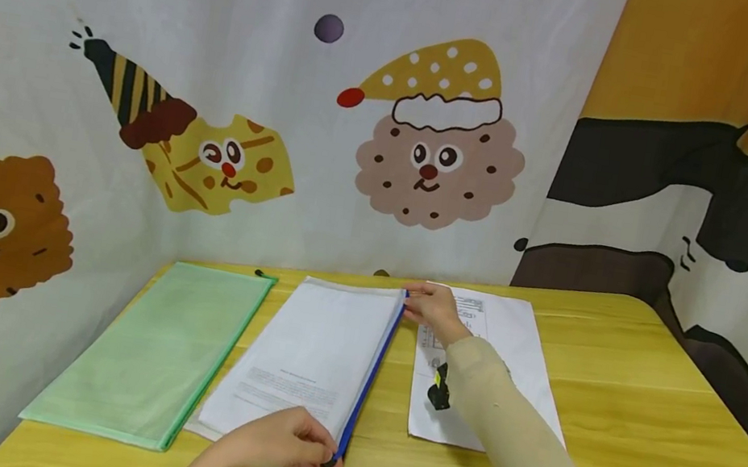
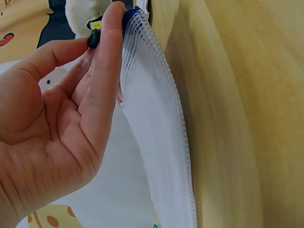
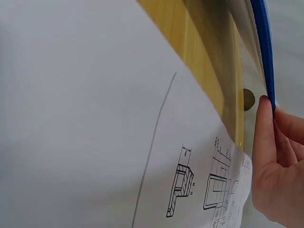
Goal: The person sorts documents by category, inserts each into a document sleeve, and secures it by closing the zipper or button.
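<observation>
A white mesh zipper pouch (image 1: pixel 322 331) with a blue zipper (image 1: pixel 372 372) along its right edge lies at the middle of the table, printed paper showing through it. At its near right corner my left hand (image 1: pixel 282 443) pinches the black zipper pull (image 2: pixel 94 39) between thumb and finger. The far right corner is pinched by my right hand (image 1: pixel 438 313); in the right wrist view its thumb and finger grip the end of the blue zipper (image 3: pixel 267 57). In the left wrist view the pouch's mesh side (image 2: pixel 156 118) stands a little off the table.
A green zipper pouch (image 1: pixel 149 353) lies to the left. Under my right forearm is a white sheet (image 1: pixel 425 421) with technical drawings (image 3: pixel 218 190). The wooden table (image 1: pixel 642 439) meets a cartoon-printed cloth (image 1: pixel 261 20) at its back and left.
</observation>
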A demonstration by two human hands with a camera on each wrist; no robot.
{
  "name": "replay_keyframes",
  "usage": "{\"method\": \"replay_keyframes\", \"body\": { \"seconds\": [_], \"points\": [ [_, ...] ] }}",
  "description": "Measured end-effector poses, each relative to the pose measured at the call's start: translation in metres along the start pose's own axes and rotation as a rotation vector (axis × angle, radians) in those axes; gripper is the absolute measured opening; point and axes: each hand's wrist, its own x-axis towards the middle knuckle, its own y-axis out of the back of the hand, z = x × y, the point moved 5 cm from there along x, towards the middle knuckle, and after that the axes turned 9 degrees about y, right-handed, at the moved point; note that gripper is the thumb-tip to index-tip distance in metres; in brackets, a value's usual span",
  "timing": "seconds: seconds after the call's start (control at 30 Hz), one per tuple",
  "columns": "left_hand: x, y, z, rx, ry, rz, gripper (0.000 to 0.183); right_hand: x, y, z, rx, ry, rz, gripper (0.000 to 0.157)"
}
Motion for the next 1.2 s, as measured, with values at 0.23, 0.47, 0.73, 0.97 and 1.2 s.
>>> {"method": "replay_keyframes", "body": {
  "seconds": [0.23,0.47,0.73,0.97,1.2],
  "points": [
    [-0.004,-0.001,-0.002,0.021,-0.012,-0.010,0.025,0.001,0.001,0.001,0.015,-0.002,-0.008,0.033],
    [-0.008,-0.003,-0.002,0.028,-0.026,-0.047,0.026,0.000,0.001,0.000,0.015,-0.001,0.004,0.033],
    [-0.012,-0.003,-0.006,0.045,-0.038,-0.056,0.025,-0.001,0.004,0.000,0.011,0.003,0.000,0.032],
    [-0.016,-0.002,-0.013,0.031,-0.021,-0.055,0.024,0.000,0.006,-0.001,-0.006,-0.008,-0.008,0.030],
    [-0.025,0.000,-0.017,0.023,-0.023,-0.062,0.024,-0.001,0.006,-0.004,0.010,-0.015,0.013,0.034]
  ]
}}
